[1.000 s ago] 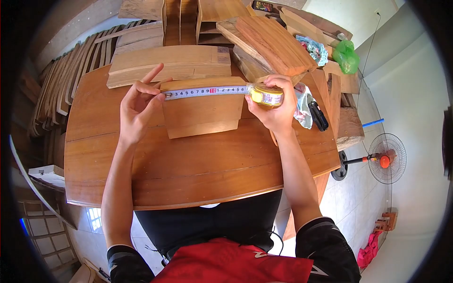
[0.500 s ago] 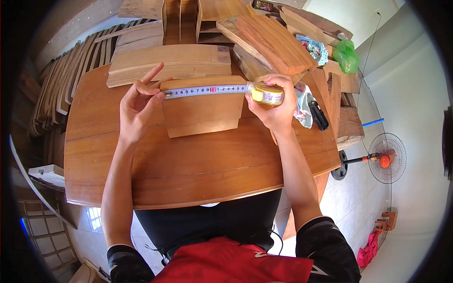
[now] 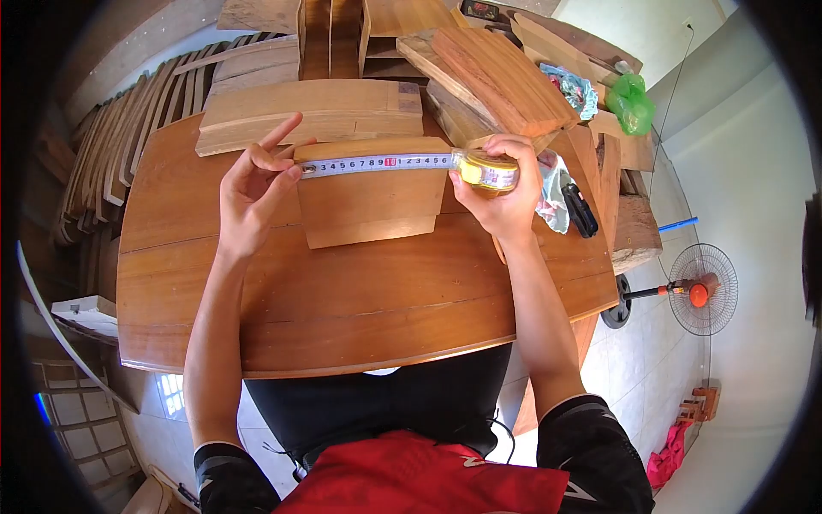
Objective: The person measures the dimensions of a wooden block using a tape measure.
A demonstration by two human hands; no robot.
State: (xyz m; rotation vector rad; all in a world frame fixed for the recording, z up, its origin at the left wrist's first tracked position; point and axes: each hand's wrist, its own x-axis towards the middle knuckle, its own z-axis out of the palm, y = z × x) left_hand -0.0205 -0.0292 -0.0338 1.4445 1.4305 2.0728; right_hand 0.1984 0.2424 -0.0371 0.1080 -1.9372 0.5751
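- Holds yellow-and-clear plastic tape-measure case [image 3: 492,176] in right hand [image 3: 514,195]; wraps closely around it w/ thumb + fingers, spread approx. to case width.
- Pinches near end of white tape-measure blade [image 3: 372,164] w/ left hand [image 3: 247,197], thumb almost meeting bent finger, another finger extended fwd; can't tell exact contact at tip, covered by thumb.
- Re blade: runs straight L–R btwn hands, along far part of smooth light-brown wooden block [image 3: 372,206]; shows black digits, fine ticks + 1 red-boxed figure.
- Re block: rests mid glossy reddish-brown wooden table [image 3: 368,300]; shows broad flat face, narrowing twd near edge, plus narrow orange-brown strip along far edge.
- Has pale tan curved wooden piece [image 3: 300,111] just beyond.
- Has crumpled pale patterned cloth [image 3: 552,199] + long black tool [image 3: 580,210] R of right hand.
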